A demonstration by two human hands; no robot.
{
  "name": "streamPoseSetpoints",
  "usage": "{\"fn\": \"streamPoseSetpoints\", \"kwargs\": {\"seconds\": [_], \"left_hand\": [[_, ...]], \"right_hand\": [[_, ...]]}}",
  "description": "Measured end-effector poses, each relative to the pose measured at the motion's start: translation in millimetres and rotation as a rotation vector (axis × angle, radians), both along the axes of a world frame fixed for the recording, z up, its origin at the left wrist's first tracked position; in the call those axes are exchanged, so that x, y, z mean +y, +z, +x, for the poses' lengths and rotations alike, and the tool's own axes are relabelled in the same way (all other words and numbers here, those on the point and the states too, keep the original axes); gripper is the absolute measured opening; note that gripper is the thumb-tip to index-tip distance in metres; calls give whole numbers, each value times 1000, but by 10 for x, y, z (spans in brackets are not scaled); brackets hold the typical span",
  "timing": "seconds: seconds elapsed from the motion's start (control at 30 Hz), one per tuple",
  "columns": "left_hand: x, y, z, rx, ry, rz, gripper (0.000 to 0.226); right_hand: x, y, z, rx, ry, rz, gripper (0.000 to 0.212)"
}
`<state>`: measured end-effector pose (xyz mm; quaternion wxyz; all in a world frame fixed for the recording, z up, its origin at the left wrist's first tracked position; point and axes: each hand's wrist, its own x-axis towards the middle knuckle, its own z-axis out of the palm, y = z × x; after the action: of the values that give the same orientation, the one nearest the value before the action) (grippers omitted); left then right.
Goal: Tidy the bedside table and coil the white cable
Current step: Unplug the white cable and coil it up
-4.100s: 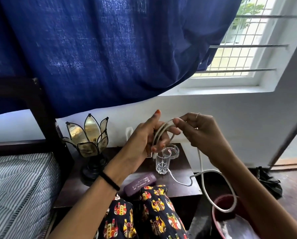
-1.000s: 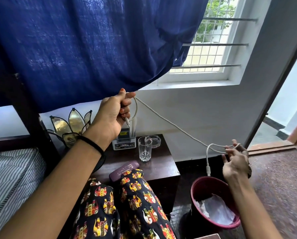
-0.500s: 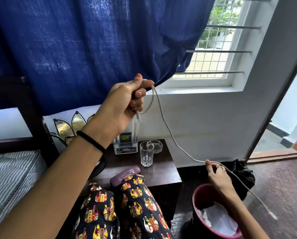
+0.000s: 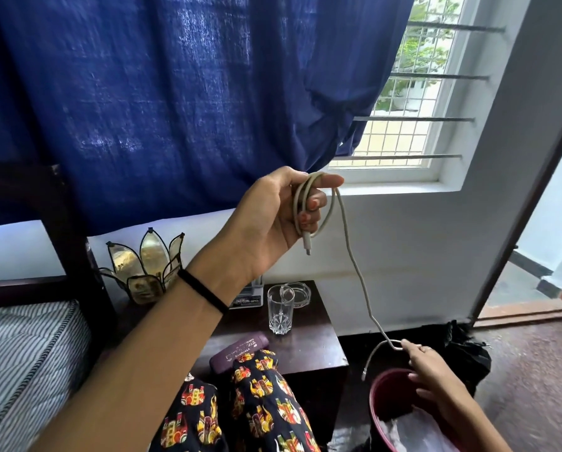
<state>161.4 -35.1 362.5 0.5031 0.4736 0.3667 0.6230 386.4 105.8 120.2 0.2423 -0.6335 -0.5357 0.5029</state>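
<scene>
left hand [image 4: 273, 220]: raised mid-frame in front of the curtain, fingers curled round a couple of loops of the cable; a black band sits on the wrist.
cable [image 4: 354, 262]: white; loops sit in the left hand, one plug end hangs just below the fingers; the rest drops in a long line down and right to the right hand.
right hand [image 4: 428, 363]: low right of frame, above the bucket; fingertips pinch the cable near its far end, which bends and dangles with the second plug beside the bucket rim.
table [image 4: 312, 350]: dark wood, lower centre, against the white wall.
glass [image 4: 280, 309]: clear, upright, near the back of the table.
ashtray [image 4: 297, 293]: clear glass, just behind the glass, partly hidden.
case [image 4: 239, 350]: purple, long, lying flat at the front edge of the table, touching the patterned fabric.
lamp [image 4: 144, 269]: petal-shaped glass, left back of the table, partly behind the left forearm.
small box [image 4: 248, 296]: white with a label, behind the left wrist, mostly hidden.
bucket [image 4: 384, 383]: dark red, bottom right on the floor, white liner or paper inside.
curtain [image 4: 175, 93]: dark blue, fills the upper left and centre.
window [image 4: 416, 102]: upper right, barred.
bed [image 4: 22, 353]: striped mattress, lower left.
patterned fabric [image 4: 257, 406]: black with red and yellow print, bottom centre.
</scene>
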Motion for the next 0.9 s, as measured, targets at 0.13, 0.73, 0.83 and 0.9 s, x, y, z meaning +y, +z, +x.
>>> {"fn": "streamPoseSetpoints", "kwargs": {"seconds": [0.13,0.73,0.83,0.9], "left_hand": [[-10,-28,-12,11,-30,39,34],[26,-147,-54,-143,106,32,21],[33,-160,-72,-166,111,32,21],[40,-172,-84,-173,106,30,21]], "right_hand": [[-183,-32,-60,-10,51,-108,25],[-608,-228,-650,-126,481,-219,34],[-653,-5,-801,-272,691,-17,54],[-684,234,-884,-140,677,96,65]]}}
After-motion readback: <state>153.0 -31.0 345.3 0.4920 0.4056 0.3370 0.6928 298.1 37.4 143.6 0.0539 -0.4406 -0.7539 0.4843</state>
